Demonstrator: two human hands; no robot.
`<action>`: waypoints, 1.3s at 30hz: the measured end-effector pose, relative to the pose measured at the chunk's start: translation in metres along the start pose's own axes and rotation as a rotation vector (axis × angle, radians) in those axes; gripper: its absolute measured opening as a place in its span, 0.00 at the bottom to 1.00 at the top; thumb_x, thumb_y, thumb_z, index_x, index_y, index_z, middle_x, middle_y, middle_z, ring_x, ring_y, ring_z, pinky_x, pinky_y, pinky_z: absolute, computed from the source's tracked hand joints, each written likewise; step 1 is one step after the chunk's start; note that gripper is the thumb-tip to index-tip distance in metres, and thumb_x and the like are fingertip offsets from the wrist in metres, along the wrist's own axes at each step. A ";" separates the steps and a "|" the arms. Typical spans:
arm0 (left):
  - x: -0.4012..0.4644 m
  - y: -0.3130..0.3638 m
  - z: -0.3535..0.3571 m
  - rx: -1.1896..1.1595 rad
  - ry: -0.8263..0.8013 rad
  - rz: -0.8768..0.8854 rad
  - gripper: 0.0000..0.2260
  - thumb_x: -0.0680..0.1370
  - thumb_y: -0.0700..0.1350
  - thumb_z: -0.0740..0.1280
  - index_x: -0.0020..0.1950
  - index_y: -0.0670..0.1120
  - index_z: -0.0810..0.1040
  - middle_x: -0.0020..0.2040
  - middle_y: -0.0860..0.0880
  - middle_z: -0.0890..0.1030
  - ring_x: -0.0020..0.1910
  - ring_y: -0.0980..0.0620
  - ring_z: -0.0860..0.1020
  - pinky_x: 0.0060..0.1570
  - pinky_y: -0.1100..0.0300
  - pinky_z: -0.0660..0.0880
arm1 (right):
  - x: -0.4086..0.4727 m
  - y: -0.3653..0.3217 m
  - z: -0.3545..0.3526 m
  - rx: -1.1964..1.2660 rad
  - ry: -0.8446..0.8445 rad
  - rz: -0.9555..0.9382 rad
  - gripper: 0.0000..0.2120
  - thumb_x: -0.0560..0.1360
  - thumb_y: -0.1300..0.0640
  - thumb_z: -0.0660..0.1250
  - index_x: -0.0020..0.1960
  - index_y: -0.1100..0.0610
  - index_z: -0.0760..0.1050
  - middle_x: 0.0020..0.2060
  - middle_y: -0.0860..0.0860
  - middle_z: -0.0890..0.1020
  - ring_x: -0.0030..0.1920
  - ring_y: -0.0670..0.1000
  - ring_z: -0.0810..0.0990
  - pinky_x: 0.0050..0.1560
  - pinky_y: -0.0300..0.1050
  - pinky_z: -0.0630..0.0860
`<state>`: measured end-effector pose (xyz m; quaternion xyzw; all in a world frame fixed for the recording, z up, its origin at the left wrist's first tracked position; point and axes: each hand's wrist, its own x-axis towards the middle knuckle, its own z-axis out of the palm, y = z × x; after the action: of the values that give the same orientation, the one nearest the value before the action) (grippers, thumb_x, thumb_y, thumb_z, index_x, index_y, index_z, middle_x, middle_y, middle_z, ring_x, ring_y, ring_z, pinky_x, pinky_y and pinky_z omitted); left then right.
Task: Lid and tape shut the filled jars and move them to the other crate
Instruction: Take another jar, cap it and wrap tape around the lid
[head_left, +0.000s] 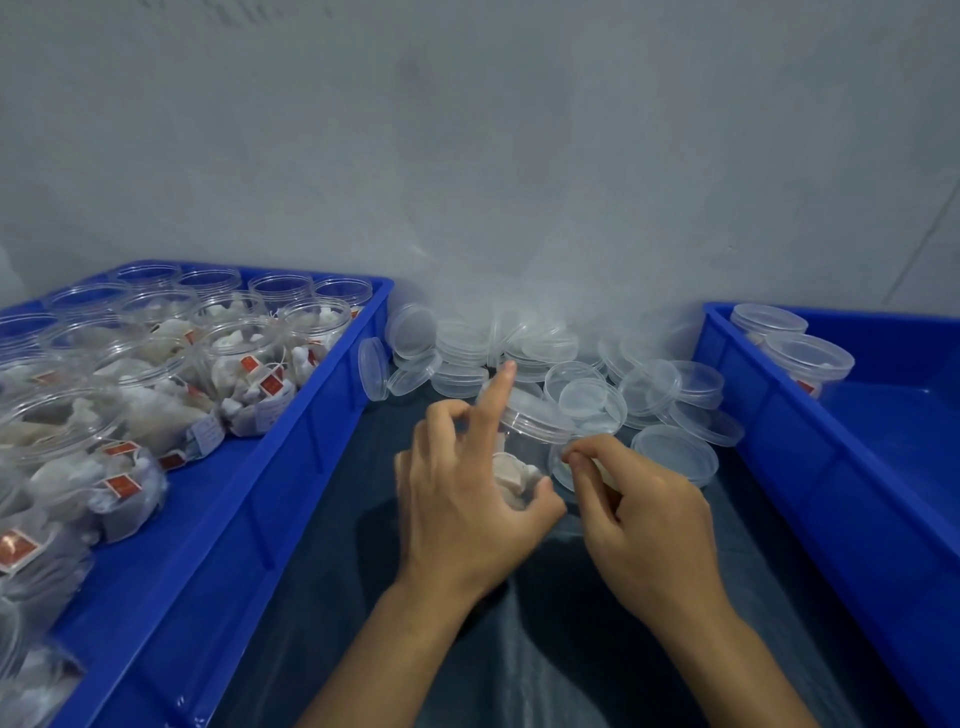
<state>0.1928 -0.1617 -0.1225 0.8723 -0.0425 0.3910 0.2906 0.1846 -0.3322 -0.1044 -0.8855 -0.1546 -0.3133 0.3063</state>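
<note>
A gray wall (467, 130) stands along the far edge of a dark table (322, 571). Two blue crates sit on the table. The left crate (249, 499) runs along the table's left edge and the right crate (810, 457) runs along its right edge. Between their inner walls is a strip of dark table, and both hands work there. The near part of that strip shows only the two arms.

The left crate holds many open jars (244, 364) with white bags and red tags inside. They are packed too close to count well. The near right part of its floor is bare blue. The right crate holds two jars with lids (808, 358) in its far left corner. The rest of its floor is bare blue.

A heap of clear lids (670, 452) lies at the far edge of the table, between the crates. There are too many to count.

One jar (524, 441) with a lid on it is between the hands, tipped toward the far edge. The left hand (462, 509) holds it from the left, with the thumb under it and one finger sticking up. The right hand (649, 514) touches the jar's right side. Its thumb and finger pinch together just under the lid. What they pinch is too small to tell.
</note>
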 end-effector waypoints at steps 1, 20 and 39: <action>-0.001 0.002 0.000 -0.013 -0.007 0.002 0.46 0.68 0.59 0.70 0.85 0.64 0.56 0.57 0.54 0.68 0.55 0.50 0.74 0.53 0.53 0.72 | 0.000 0.001 -0.001 0.000 0.008 0.001 0.02 0.81 0.53 0.70 0.51 0.46 0.80 0.32 0.41 0.77 0.33 0.47 0.75 0.34 0.51 0.75; -0.006 0.017 -0.006 -0.033 -0.134 -0.040 0.48 0.68 0.56 0.70 0.85 0.68 0.49 0.59 0.52 0.63 0.53 0.49 0.73 0.42 0.49 0.80 | 0.001 -0.005 -0.005 -0.171 0.045 -0.045 0.06 0.79 0.54 0.72 0.44 0.50 0.78 0.29 0.46 0.78 0.30 0.55 0.77 0.29 0.51 0.73; -0.003 0.012 -0.012 -0.132 -0.091 0.022 0.45 0.68 0.54 0.72 0.83 0.67 0.57 0.59 0.53 0.67 0.51 0.51 0.76 0.42 0.54 0.79 | -0.001 -0.007 -0.009 -0.017 0.037 0.152 0.14 0.76 0.37 0.68 0.57 0.42 0.72 0.32 0.40 0.78 0.38 0.50 0.84 0.40 0.50 0.76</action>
<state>0.1789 -0.1656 -0.1127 0.8675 -0.0912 0.3505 0.3410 0.1762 -0.3324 -0.0965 -0.8913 -0.0786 -0.3066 0.3246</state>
